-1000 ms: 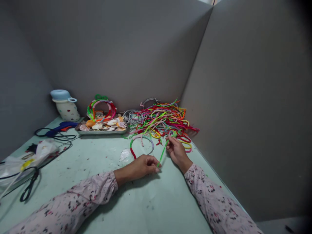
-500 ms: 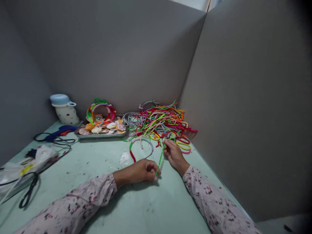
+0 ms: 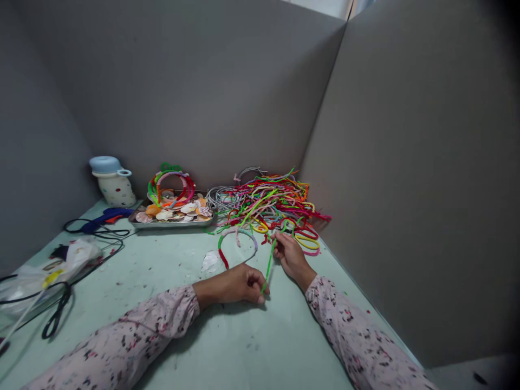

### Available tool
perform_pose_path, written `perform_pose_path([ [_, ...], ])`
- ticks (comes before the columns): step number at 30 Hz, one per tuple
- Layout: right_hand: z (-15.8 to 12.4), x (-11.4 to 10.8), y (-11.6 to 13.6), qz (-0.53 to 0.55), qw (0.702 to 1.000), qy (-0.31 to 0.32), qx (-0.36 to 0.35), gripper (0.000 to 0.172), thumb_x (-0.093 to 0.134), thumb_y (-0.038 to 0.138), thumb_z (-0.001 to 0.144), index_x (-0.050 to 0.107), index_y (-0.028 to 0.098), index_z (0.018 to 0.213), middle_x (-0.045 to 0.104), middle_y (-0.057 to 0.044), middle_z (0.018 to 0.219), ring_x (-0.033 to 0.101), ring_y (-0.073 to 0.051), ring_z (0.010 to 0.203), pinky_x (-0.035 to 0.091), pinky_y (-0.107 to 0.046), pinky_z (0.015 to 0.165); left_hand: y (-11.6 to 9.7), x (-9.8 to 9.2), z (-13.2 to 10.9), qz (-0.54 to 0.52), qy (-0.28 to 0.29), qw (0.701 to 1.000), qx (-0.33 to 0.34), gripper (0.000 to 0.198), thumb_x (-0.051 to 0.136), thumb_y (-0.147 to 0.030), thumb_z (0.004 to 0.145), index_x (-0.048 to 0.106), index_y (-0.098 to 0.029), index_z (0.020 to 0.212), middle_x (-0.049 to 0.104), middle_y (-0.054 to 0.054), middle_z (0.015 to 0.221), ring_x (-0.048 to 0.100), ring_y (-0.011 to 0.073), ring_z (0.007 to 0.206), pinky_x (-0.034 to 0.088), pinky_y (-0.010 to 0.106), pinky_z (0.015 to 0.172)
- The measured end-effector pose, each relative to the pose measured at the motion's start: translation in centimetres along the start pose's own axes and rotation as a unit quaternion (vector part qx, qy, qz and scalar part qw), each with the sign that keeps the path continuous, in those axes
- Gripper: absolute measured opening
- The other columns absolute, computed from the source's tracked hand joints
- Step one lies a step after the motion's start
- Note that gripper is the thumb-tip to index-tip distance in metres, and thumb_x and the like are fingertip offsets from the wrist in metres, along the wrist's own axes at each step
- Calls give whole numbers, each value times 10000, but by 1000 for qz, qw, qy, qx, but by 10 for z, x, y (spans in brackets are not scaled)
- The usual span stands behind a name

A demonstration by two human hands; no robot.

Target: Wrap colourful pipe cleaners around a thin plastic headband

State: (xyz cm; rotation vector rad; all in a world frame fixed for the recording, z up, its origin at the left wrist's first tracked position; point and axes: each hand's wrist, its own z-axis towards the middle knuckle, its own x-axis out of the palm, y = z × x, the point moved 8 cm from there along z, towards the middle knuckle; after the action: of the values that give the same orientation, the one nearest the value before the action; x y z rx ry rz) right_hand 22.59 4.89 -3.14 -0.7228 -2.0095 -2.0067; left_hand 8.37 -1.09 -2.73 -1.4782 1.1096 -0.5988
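A green pipe cleaner (image 3: 269,266) stretches between my two hands above the table. Its near end is pinched in the fingers of my left hand (image 3: 242,284). My right hand (image 3: 290,254) grips the far end, close to the front of the pipe cleaner pile. Just behind my left hand lies a headband (image 3: 255,246) partly wrapped in red, green, pale blue and lilac, with a pink piece on its top. My left wrist and hand hide the lower part of the headband.
Behind my hands spreads a heap of coloured pipe cleaners (image 3: 276,197), beside grey bare hoops (image 3: 223,199). A metal tray (image 3: 174,223) holds seashells and wrapped headbands. Leftward are a lidded bottle (image 3: 116,187), a blue glue gun (image 3: 101,219), black cables and a plastic bag (image 3: 79,257). Grey panels surround the table.
The whole view has shifted slightly, so things appear a little further right. Both hands keep hold of the green pipe cleaner with hardly any movement.
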Motion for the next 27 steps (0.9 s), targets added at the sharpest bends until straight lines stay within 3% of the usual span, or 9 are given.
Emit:
perform_pose_path([
  [8,1,3,-4,-60,998,32,-14,321,703,469,736,633,156,732,498,46,564,428,-45,451,302,-164,386,-2,2,-1,-1,24,999,25,300,750,-304,675,716,-135,920,619,-12,644,471,57,546,334,170,534],
  [14,-1,4,-2,-61,998,30,-16,318,715,465,718,631,159,727,492,47,568,418,-42,453,297,-161,388,0,4,-4,-7,45,999,-1,315,770,-318,648,721,-147,908,648,-6,667,514,70,575,371,172,562],
  [22,-4,4,3,-36,999,8,-20,307,746,452,683,632,168,704,500,47,569,407,-47,464,313,-156,392,-4,3,-7,-9,44,999,-7,332,772,-323,646,709,-131,909,575,-34,606,430,50,522,314,173,509],
  [27,-3,4,1,-31,999,28,-13,297,739,447,697,631,171,723,505,48,568,399,-52,456,308,-166,392,-11,4,-11,-49,47,998,5,420,759,-374,668,677,-138,1005,590,-18,682,451,57,565,334,178,539],
])
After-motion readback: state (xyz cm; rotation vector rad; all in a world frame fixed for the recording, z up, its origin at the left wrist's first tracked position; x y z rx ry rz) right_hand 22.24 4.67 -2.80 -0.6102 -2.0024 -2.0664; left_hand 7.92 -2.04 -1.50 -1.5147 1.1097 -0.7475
